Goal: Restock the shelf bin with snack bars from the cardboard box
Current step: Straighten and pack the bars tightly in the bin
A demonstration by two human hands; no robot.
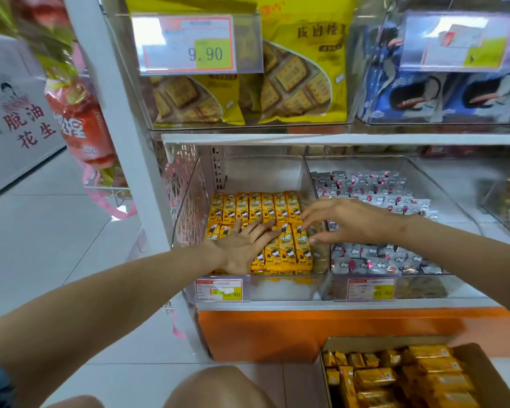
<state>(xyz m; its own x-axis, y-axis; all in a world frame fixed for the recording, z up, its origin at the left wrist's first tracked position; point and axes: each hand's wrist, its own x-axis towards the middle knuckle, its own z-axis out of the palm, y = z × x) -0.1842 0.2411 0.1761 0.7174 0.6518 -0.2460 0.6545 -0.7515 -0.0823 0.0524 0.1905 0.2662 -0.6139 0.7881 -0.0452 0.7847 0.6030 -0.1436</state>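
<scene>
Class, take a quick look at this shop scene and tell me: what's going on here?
A person at a shop shelf is tidying yellow snack bars in a clear shelf bin. The left hand lies flat on the front rows; the right hand reaches in, fingers spread, at their right edge. Neither hand holds a bar. The open cardboard box on the floor has more bars.
</scene>
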